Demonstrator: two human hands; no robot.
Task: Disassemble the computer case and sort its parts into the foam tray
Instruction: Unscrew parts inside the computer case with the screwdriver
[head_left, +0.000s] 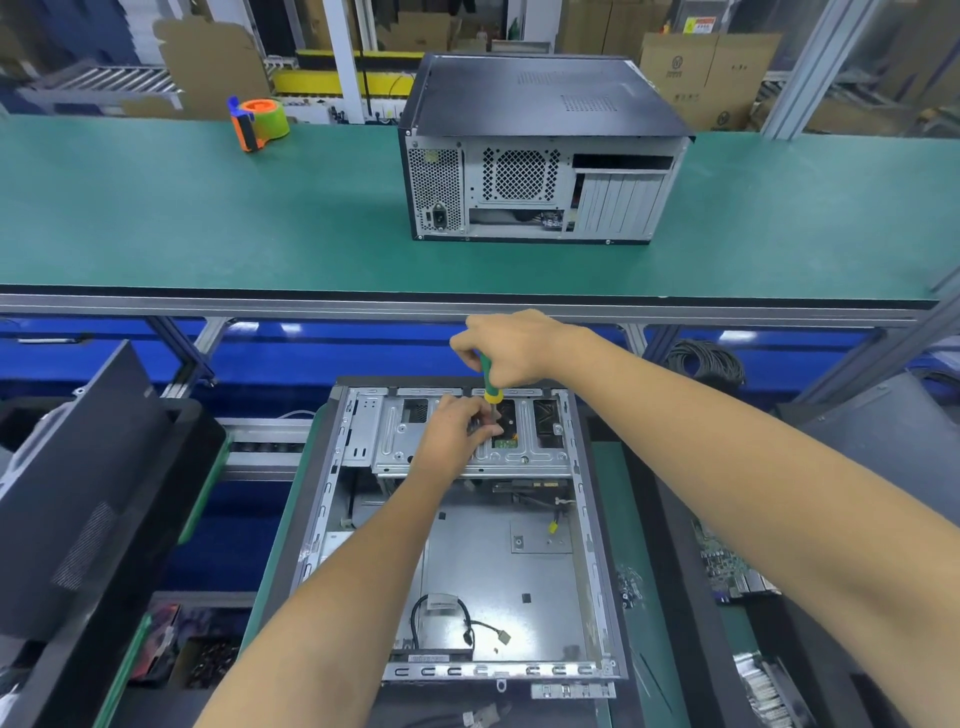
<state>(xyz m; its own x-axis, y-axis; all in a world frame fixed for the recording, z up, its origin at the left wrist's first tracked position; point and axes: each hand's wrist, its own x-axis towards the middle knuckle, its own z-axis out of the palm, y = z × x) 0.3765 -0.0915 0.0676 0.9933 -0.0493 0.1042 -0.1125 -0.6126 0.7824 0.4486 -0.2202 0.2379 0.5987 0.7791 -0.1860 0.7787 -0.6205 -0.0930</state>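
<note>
An open computer case (587, 519) lies flat in front of me, its inside mostly bare metal with a few loose cables (467, 623). At its far end sits a silver drive cage (395, 441). My right hand (511, 345) grips the green and yellow handle of a screwdriver (490, 384), held upright with its tip down on the cage. My left hand (457, 428) rests on the cage, its fingers pinching the screwdriver's shaft near the tip. The screw itself is hidden under my fingers.
A second, closed computer case (540, 156) stands on the green bench (208, 218) beyond, with an orange and green tape dispenser (260, 122) to its left. A black side panel (78, 493) leans at left. A circuit board (727, 566) and small screws (631, 587) lie at right.
</note>
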